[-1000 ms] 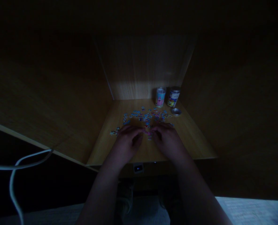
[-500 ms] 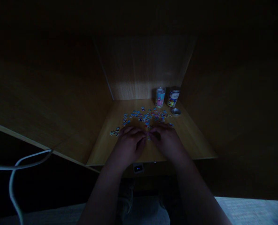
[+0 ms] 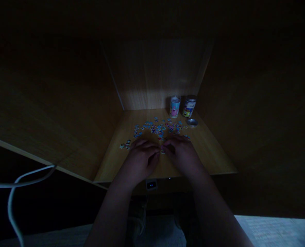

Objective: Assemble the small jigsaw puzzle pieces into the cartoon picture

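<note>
On the near side of the scattered puzzle pieces (image 3: 157, 129), a small puzzle section (image 3: 162, 151) lay partly hidden between the left hand (image 3: 143, 157) and the right hand (image 3: 182, 151). Each thumb curved close to its forefinger; I could not tell whether either pinched anything. A piece cluster (image 3: 125, 145) lay left of the scattered puzzle pieces; a pink-and-blue can (image 3: 174, 107) stood behind them, a round lid (image 3: 192, 122) to their right.
</note>
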Demonstrator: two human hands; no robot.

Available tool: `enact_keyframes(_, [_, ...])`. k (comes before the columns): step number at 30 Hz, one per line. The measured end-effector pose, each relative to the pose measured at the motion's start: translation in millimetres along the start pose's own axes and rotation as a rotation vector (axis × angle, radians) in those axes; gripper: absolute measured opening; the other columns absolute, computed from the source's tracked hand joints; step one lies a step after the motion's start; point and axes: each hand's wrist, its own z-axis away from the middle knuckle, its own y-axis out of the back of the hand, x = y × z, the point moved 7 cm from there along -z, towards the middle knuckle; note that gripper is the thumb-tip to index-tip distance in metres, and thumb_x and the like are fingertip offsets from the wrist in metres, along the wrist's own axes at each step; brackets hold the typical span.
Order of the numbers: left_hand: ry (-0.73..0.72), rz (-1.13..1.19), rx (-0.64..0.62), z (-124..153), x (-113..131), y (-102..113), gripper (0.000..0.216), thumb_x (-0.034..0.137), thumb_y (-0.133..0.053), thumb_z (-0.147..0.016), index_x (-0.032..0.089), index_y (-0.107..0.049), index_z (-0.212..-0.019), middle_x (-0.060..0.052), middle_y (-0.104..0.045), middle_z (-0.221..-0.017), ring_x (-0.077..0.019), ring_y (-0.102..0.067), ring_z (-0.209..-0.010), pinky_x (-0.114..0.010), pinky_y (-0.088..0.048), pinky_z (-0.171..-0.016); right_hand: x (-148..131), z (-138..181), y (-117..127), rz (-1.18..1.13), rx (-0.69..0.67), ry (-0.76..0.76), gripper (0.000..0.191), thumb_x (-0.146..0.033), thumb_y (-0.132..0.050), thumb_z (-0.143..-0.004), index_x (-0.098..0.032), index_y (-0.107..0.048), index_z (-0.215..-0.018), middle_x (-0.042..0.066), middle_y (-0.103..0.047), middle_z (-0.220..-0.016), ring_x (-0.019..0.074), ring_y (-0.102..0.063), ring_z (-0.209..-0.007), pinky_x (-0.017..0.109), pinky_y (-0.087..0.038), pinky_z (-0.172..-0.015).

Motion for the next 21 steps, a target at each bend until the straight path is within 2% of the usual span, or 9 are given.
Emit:
enact_keyframes(5, [-0.016, 0.067, 0.042, -0.7, -1.7, 2.8, 0.022, 0.013, -0.068, -0.104, 0.027, -0.080, -0.116, -0.002, -0.083, -0.122, -0.0262, -0.074, -0.114, -0.052, -0.057, -0.106, 1.3, 0.3, -0.7, -0.010, 0.013, 0.006, 0.008, -0.017, -0.081, -0.098, -0.025, -0.081, -0.099, 0.005, -0.081, -0.108, 0.0270, -0.073, -0.105, 0.044, -0.052, -0.101])
enact_keyframes(9, [0.051, 0.018, 0.123, -0.4, -8.3, 9.2, 0.017, 0.011, -0.067, -0.104, 0.024, -0.079, -0.104, -0.005, -0.082, -0.109, -0.0273, -0.073, -0.105, -0.049, -0.058, -0.097, 1.5, 0.4, -1.4, -0.006, 0.002, 0.004, 0.004, -0.021, -0.081, -0.100, -0.025, -0.081, -0.100, 0.006, -0.081, -0.109, 0.0273, -0.073, -0.106, 0.044, -0.052, -0.101])
enact_keyframes(11, [0.052, 0.006, 0.114, -0.2, -9.4, 9.0, 0.018, 0.010, -0.068, -0.103, 0.024, -0.079, -0.102, -0.004, -0.083, -0.104, -0.0272, -0.073, -0.101, -0.049, -0.058, -0.095, 1.7, 0.3, -1.3, -0.003, 0.002, 0.000, 0.005, -0.020, -0.082, -0.099, -0.025, -0.081, -0.100, 0.006, -0.081, -0.109, 0.0277, -0.073, -0.108, 0.045, -0.052, -0.103])
enact_keyframes(16, [0.013, 0.013, 0.077, 0.3, -7.9, 5.7, 0.022, 0.010, -0.070, -0.101, 0.027, -0.082, -0.109, -0.002, -0.084, -0.111, -0.0270, -0.074, -0.106, -0.048, -0.057, -0.100, 1.7, 0.1, -1.4, 0.001, -0.001, 0.006, 0.006, -0.019, -0.081, -0.100, -0.026, -0.081, -0.100, 0.005, -0.081, -0.108, 0.0271, -0.073, -0.106, 0.044, -0.052, -0.101])
enact_keyframes(21, [-0.003, -0.024, 0.059, -0.3, -5.3, 3.9, 0.024, 0.010, -0.072, -0.100, 0.027, -0.084, -0.113, -0.003, -0.084, -0.110, -0.0282, -0.072, -0.106, -0.049, -0.057, -0.100, 0.6, 0.1, -0.4, 0.006, -0.002, 0.004, 0.004, -0.021, -0.081, -0.100, -0.025, -0.081, -0.100, 0.006, -0.081, -0.108, 0.0268, -0.073, -0.105, 0.043, -0.051, -0.101])
